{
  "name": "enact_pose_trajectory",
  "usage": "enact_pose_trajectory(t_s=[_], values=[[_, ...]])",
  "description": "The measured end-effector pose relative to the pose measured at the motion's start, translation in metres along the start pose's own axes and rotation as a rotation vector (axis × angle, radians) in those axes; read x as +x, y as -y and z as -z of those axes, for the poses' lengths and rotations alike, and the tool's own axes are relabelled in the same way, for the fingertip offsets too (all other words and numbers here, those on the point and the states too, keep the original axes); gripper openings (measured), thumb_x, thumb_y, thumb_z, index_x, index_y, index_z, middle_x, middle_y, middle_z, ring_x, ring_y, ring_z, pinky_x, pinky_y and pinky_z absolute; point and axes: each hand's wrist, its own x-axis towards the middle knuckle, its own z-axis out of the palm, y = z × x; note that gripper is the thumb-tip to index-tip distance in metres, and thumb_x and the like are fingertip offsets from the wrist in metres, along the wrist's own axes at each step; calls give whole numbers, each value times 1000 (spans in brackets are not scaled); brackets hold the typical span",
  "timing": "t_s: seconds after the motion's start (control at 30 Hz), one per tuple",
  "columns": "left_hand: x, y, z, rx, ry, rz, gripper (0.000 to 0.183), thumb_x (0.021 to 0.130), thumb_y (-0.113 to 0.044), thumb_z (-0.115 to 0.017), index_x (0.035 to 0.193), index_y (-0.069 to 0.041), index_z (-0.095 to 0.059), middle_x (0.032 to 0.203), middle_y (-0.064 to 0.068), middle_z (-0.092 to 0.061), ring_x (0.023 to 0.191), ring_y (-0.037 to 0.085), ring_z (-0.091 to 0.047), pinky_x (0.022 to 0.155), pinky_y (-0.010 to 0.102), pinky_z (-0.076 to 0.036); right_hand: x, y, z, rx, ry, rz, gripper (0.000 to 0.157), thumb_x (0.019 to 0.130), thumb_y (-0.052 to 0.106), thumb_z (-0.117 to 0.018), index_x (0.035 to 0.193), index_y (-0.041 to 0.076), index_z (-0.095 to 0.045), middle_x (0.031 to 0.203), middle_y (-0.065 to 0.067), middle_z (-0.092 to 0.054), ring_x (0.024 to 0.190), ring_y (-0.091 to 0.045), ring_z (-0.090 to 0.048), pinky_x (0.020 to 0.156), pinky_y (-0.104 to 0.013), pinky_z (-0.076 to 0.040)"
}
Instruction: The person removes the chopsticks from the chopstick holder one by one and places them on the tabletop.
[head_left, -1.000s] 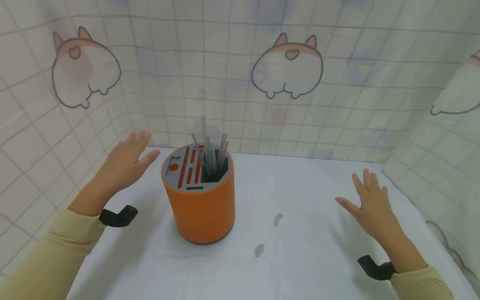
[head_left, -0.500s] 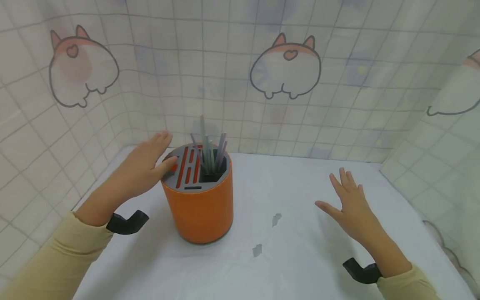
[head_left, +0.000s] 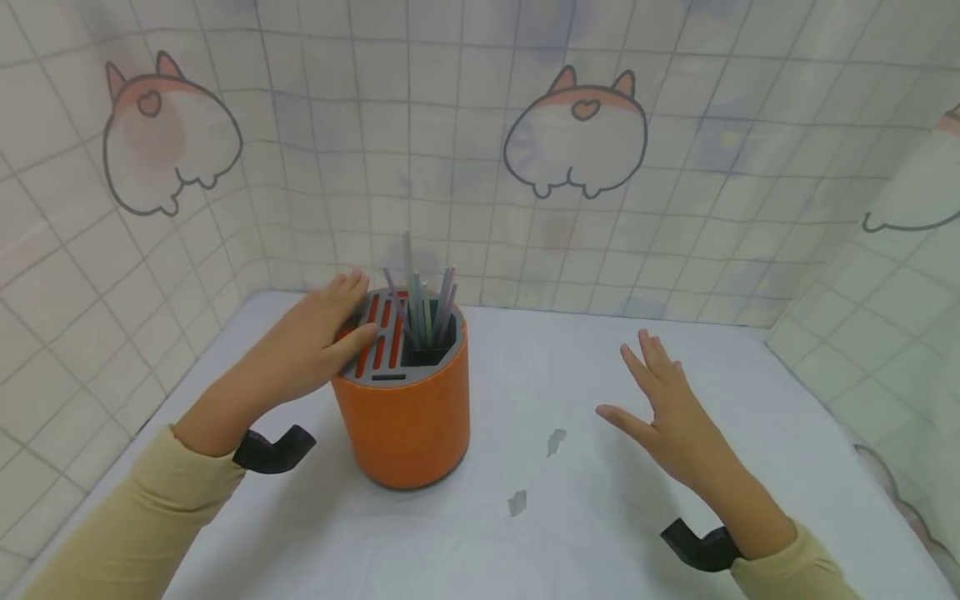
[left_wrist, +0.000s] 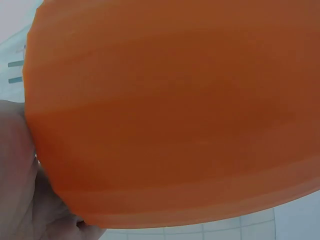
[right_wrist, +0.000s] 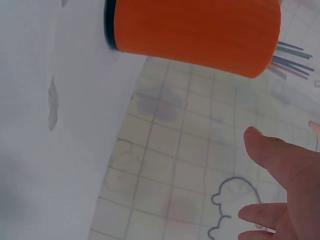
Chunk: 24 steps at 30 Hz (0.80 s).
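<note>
An orange round knife block [head_left: 405, 433] with a grey slotted top stands upright on the white table. Several thin translucent sticks [head_left: 417, 310], pale green and purple, poke up from its square compartment. My left hand [head_left: 303, 337] lies over the left side of the block's top, fingers extended and thumb across the slots. In the left wrist view the block's orange wall [left_wrist: 165, 110] fills most of the picture, with part of the hand at its upper rim. To the right, my right hand [head_left: 667, 408] hovers over the table with fingers spread, holding nothing and apart from the block.
A grid-patterned cloth [head_left: 480, 208] with cartoon animal drawings hangs behind and at both sides. The white table [head_left: 555, 367] has two small grey worn patches, one a torn-looking mark [head_left: 517, 502], right of the block. Each wrist wears a black strap piece [head_left: 273, 450].
My left hand has moved right, from beside the knife block onto its top. My right hand has come left towards the block, fingers still spread. The block stands where it was.
</note>
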Motion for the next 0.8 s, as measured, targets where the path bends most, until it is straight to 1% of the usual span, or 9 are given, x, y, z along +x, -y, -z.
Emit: enact_pose_trajectory(t_s=[0.13, 0.27, 0.47, 0.57, 0.73, 0.8], values=[[2, -4, 0, 5, 2, -27, 71, 105, -41, -43, 158, 0, -18, 166, 20, -15, 155, 40, -10, 125, 60, -12, 3, 8, -2, 0, 4, 23, 90, 94, 49, -63, 160, 9, -17, 169, -11, 2, 156, -35, 3, 125, -60, -2], [3, -6, -1, 4, 18, -48, 70, 105, -38, -45, 157, 1, -19, 165, 20, -16, 155, 39, -10, 125, 60, -10, 6, 18, -3, 16, 6, 46, 89, 94, 51, -63, 160, 10, -19, 169, -11, -2, 157, -32, 2, 126, -58, -3], [4, -8, -2, -14, 42, -52, 72, 105, -43, -43, 159, -2, -17, 167, 17, -15, 155, 37, -9, 126, 58, -8, 10, 31, -6, 43, 5, 84, 87, 94, 48, -64, 160, 11, -21, 169, -11, -6, 157, -31, -1, 126, -56, -6], [5, -9, -4, -27, 57, -58, 72, 105, -43, -42, 159, -3, -16, 167, 16, -14, 155, 37, -9, 127, 57, -8, 13, 36, -8, 49, -2, 101, 87, 94, 48, -64, 160, 12, -21, 169, -8, -7, 157, -29, -2, 126, -56, -9], [6, -11, -6, -61, 83, -54, 72, 106, -43, -42, 159, -3, -15, 167, 15, -13, 155, 37, -8, 126, 58, -10, 20, 52, -8, 76, -14, 116, 86, 94, 49, -64, 160, 17, -20, 169, -2, -6, 157, -31, -8, 122, -62, -18], [6, -11, -6, -66, 89, -50, 72, 106, -44, -41, 159, -4, -14, 167, 15, -13, 155, 37, -8, 126, 59, -11, 23, 59, -9, 92, -22, 129, 85, 94, 48, -64, 161, 18, -19, 169, -1, -8, 156, -33, -12, 121, -64, -21]])
